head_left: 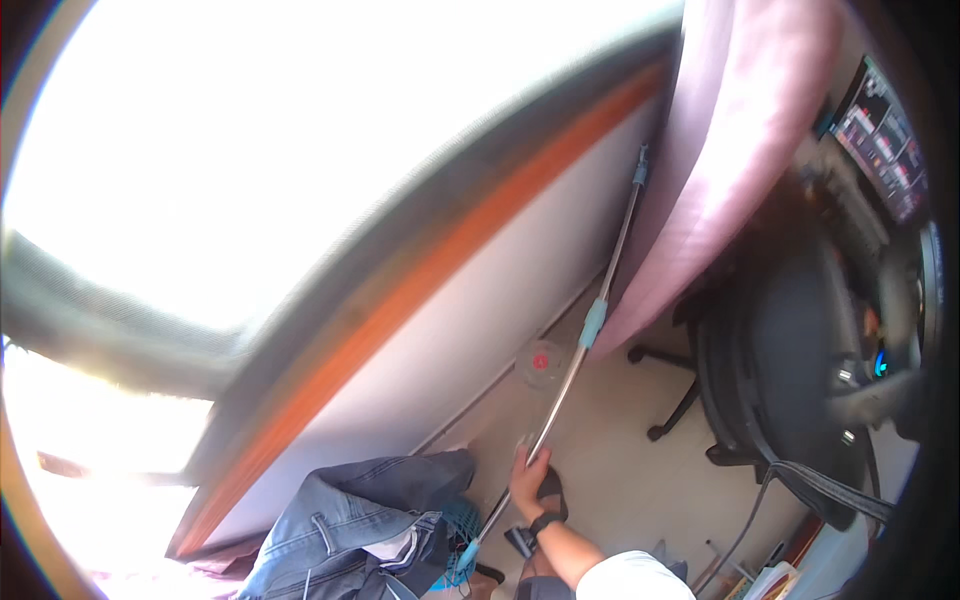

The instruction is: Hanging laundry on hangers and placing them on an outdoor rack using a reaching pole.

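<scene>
My right hand (530,485), wearing a black strap with a small dark device at the wrist, is closed around a long silver telescopic pole (567,383) with light-blue joints. The pole slants from a light-blue end low beside the laundry up to a light-blue tip near the pink curtain (735,150). Blue jeans (340,510) lie heaped left of the pole's lower end, over a blue mesh basket (463,522) that is partly hidden. No left hand shows.
A black office chair (770,350) on a wheeled base stands to the right. On the floor by the wall sits a clear round object (540,362) with a red centre. A bright window with an orange-brown sill (400,335) fills the left. Screens (885,140) glow at far right.
</scene>
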The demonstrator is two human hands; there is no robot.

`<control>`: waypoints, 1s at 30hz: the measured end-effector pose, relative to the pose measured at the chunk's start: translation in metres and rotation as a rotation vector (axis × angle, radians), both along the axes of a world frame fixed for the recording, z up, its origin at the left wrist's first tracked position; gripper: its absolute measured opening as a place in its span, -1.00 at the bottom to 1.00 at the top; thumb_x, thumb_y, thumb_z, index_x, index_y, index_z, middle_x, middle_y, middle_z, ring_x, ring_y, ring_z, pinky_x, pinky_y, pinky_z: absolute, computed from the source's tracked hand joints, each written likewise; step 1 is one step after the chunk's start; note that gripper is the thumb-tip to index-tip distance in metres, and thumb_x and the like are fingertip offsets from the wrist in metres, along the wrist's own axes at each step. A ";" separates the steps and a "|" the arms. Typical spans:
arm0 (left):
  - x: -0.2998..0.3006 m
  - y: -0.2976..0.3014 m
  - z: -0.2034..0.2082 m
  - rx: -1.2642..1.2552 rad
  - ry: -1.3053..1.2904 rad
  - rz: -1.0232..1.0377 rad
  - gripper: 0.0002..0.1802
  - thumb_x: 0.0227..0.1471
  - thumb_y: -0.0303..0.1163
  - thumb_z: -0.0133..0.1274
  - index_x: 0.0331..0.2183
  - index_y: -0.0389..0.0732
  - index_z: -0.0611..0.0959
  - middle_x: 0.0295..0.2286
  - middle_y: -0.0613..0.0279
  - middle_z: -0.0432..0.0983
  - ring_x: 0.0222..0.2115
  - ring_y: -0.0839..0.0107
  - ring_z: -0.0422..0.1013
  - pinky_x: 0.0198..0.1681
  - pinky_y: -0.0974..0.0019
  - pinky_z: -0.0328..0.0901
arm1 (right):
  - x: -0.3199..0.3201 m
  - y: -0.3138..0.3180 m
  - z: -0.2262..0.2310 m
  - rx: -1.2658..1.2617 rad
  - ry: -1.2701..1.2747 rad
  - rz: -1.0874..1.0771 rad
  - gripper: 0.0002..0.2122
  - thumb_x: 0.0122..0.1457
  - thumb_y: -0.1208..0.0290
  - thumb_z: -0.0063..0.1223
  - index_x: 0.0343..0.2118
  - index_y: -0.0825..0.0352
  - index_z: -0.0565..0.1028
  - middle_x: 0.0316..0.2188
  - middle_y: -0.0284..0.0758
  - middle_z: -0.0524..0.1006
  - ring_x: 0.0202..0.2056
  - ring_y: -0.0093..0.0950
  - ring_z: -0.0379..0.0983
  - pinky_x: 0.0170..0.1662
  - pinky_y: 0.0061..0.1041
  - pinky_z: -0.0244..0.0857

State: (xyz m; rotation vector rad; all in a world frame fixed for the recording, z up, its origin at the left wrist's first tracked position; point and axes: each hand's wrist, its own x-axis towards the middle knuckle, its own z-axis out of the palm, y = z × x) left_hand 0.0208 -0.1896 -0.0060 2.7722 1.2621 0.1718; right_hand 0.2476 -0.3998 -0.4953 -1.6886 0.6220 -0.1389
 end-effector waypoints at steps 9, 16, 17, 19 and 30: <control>-0.040 0.049 0.068 -0.287 -0.384 -0.255 -0.89 -0.22 -0.56 0.03 -0.61 -0.34 0.41 -0.72 0.19 0.22 -0.67 0.45 0.17 -0.57 0.28 0.07 | -0.088 0.002 0.115 -0.090 -0.131 -0.016 -0.67 0.13 0.23 0.06 -0.27 0.39 0.26 -0.54 -0.14 0.40 -0.48 -0.28 0.38 -0.37 -0.29 0.23; -0.041 0.059 0.115 -0.270 -0.569 -0.493 -0.87 -0.11 -0.55 0.07 -0.57 -0.37 0.45 -0.72 0.00 0.21 -0.69 0.21 0.13 -0.58 0.29 0.12 | -0.061 -0.016 0.260 0.398 -0.531 0.541 -0.85 0.24 0.35 -0.10 -0.34 0.30 0.23 -0.66 -0.43 0.28 -0.63 -0.63 0.28 -0.55 -0.61 0.23; -0.039 0.057 0.117 -0.223 -0.550 -0.517 -0.88 -0.11 -0.55 0.07 -0.54 -0.37 0.46 -0.70 -0.02 0.23 -0.68 0.19 0.15 -0.56 0.28 0.13 | -0.044 -0.015 0.291 0.380 -0.575 0.682 -0.82 0.24 0.32 -0.11 -0.39 0.29 0.24 -0.66 -0.44 0.28 -0.63 -0.64 0.27 -0.52 -0.61 0.24; -0.041 0.050 0.136 -0.127 -0.556 -0.583 -0.88 -0.10 -0.55 0.06 -0.48 -0.38 0.46 -0.68 -0.05 0.25 -0.67 0.18 0.18 -0.54 0.27 0.15 | -0.042 -0.013 0.331 0.438 -0.549 0.977 -0.76 0.25 0.23 -0.11 -0.45 0.28 0.25 -0.67 -0.44 0.28 -0.62 -0.65 0.25 -0.49 -0.61 0.23; -0.025 0.018 0.225 0.196 -0.731 -0.707 -0.88 -0.03 -0.50 0.10 -0.42 -0.32 0.49 -0.71 0.28 0.24 -0.66 0.58 0.13 -0.59 0.41 0.03 | -0.135 -0.058 0.279 -0.047 -0.527 1.229 -0.79 0.16 0.30 0.03 -0.46 0.33 0.35 -0.75 -0.43 0.32 -0.66 -0.66 0.24 -0.58 -0.57 0.14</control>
